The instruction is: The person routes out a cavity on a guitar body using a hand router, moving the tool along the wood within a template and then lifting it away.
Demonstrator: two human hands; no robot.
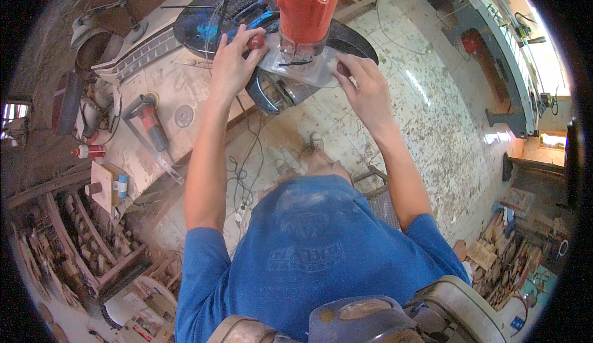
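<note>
At the top centre stands a red router (pixel 307 9) with a clear plastic base plate (pixel 312 70) and a round knob on either side. My left hand (pixel 235 62) is closed on the red left knob (pixel 256 41), fingers curled over it. On the other side my right hand (pixel 365 86) grips the dark right knob (pixel 343 69) between thumb and fingers. Beneath the router lies a black oval piece (pixel 197 28) with glossy blue patterns. A curved dark part (pixel 264 93) shows below the base plate. The cutting end of the router is hidden.
An angle grinder (pixel 151 123), a grey disc (pixel 183 115) and a red bottle (pixel 89 151) lie on the workbench (pixel 167 89) to the left. Cables (pixel 247 170) trail on the floor between bench and my feet. Wood scraps (pixel 506 262) are heaped at lower right.
</note>
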